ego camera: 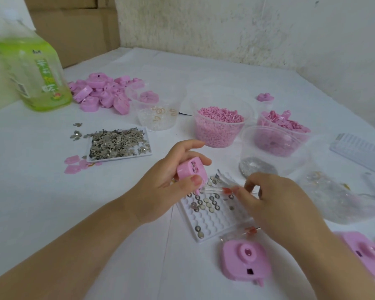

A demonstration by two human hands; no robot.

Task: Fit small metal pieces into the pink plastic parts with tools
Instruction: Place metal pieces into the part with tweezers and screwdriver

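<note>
My left hand [171, 180] grips a small pink plastic part [191, 171] above the white dimpled tray [217, 226], which holds several round metal discs [206, 205]. My right hand [275, 202] pinches a thin clear tool with a red section [221, 190]; its tip points left at the underside of the pink part. A second similar tool [247, 231] lies by the tray's near edge. A flat tray of loose grey metal pieces [117, 144] sits to the far left.
A finished-looking pink part [245, 262] lies near me, another [364, 250] at the right edge. Behind stand clear cups of pink bits [221, 128] [279, 135], a cup with rings [158, 111], a pink pile [104, 92], a green bottle [35, 70], plastic bags [333, 191].
</note>
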